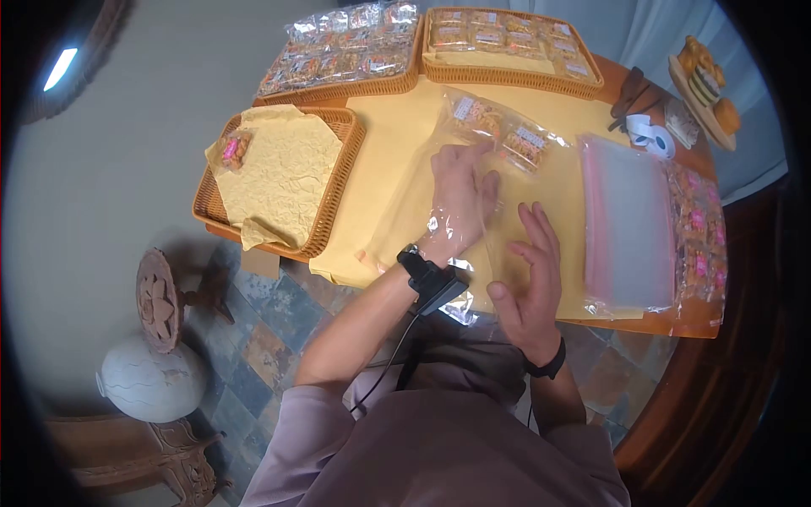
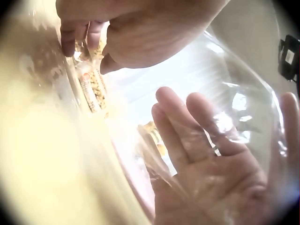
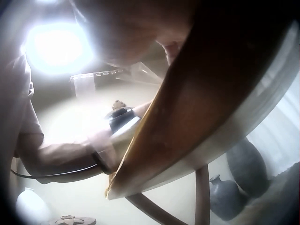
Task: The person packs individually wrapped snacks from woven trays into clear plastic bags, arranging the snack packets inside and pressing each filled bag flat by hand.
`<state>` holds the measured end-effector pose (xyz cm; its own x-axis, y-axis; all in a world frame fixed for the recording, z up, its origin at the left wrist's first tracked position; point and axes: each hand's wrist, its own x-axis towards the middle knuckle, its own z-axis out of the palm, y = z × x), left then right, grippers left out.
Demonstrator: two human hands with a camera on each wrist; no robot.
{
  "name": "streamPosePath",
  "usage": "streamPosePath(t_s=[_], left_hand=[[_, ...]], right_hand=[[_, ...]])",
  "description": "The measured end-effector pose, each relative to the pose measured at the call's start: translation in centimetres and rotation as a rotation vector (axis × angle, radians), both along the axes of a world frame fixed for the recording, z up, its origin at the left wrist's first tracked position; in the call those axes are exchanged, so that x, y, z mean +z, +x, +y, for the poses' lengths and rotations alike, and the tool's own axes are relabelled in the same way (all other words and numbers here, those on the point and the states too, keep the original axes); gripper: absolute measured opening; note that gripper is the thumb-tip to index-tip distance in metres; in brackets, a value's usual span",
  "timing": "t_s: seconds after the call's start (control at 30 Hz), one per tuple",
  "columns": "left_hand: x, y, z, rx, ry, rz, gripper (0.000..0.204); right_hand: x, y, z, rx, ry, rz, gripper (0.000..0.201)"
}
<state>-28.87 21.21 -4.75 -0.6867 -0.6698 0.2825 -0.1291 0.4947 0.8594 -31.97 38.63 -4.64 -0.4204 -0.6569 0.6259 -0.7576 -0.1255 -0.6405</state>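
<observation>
A large clear plastic bag (image 1: 404,207) lies on the yellow paper, with two snack packets (image 1: 525,147) with white labels at its far end. My left hand (image 1: 459,193) reaches into the bag, its fingertips close to the packets. In the left wrist view, the thumb of that left hand (image 2: 154,35) stands apart from its fingers, with a packet (image 2: 93,91) beyond them. My right hand (image 1: 538,275) is raised beside the bag, palm turned inward and fingers loosely extended. Clear film overlaps the right hand (image 2: 211,183) in the left wrist view.
A stack of clear pink-edged bags (image 1: 629,228) lies at the right, beside pink-labelled packets (image 1: 697,228). Two filled wicker baskets (image 1: 515,78) stand at the back. One paper-lined basket (image 1: 334,182) at left holds a single small packet (image 1: 236,150). A tape roll (image 1: 650,135) sits at back right.
</observation>
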Motion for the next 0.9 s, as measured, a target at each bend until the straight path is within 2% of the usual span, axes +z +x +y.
streamPosePath(t_s=[0.03, 0.1, 0.2, 0.3, 0.43, 0.53, 0.6, 0.63, 0.7, 0.73, 0.8, 0.9], left_hand=[[-0.1, -0.2, -0.2, 0.003, -0.005, -0.003, 0.051], [-0.4, -0.7, -0.6, 0.007, -0.329, -0.045, 0.055], [-0.6, -1.5, -0.8, 0.051, -0.276, -0.149, 0.061], [-0.3, -2.2, -2.1, 0.010, -0.292, -0.265, 0.062], [0.2, -1.3, -1.8, -0.075, -0.255, -0.201, 0.061], [0.0, -0.3, -1.7, -0.068, -0.343, -0.238, 0.053], [-0.1, -0.7, -2.8, -0.119, -0.445, -0.288, 0.049], [-0.2, -0.9, -3.1, -0.116, -0.441, -0.287, 0.049], [0.0, -1.4, -3.3, -0.096, -0.448, -0.365, 0.050], [0.0, -1.5, -3.4, -0.097, -0.445, -0.367, 0.050], [-0.1, -1.5, -3.4, -0.096, -0.452, -0.375, 0.054], [-0.2, -1.7, -2.7, -0.065, -0.493, -0.351, 0.055]], right_hand=[[-0.1, 0.0, 0.0, 0.003, -0.005, -0.003, 0.047], [-0.2, 0.0, 0.0, 0.023, 0.114, -0.077, 0.062], [-0.3, 0.2, 0.1, 0.054, 0.223, -0.114, 0.072], [-0.1, 0.2, 0.1, 0.053, 0.306, -0.098, 0.075], [0.3, 0.2, 0.0, 0.038, 0.324, -0.087, 0.076], [0.9, 0.6, -0.1, 0.047, 0.333, -0.059, 0.076], [0.7, 0.9, -0.5, -0.029, 0.351, 0.031, 0.059], [0.5, 0.9, -0.6, -0.025, 0.355, 0.033, 0.059], [-0.1, 1.0, -0.7, -0.069, 0.377, 0.151, 0.031], [-0.2, 1.0, -0.7, -0.069, 0.380, 0.150, 0.031], [-0.2, 0.9, -0.7, -0.072, 0.376, 0.190, 0.012], [-0.3, 1.0, -0.9, -0.097, 0.370, 0.206, 0.008]])
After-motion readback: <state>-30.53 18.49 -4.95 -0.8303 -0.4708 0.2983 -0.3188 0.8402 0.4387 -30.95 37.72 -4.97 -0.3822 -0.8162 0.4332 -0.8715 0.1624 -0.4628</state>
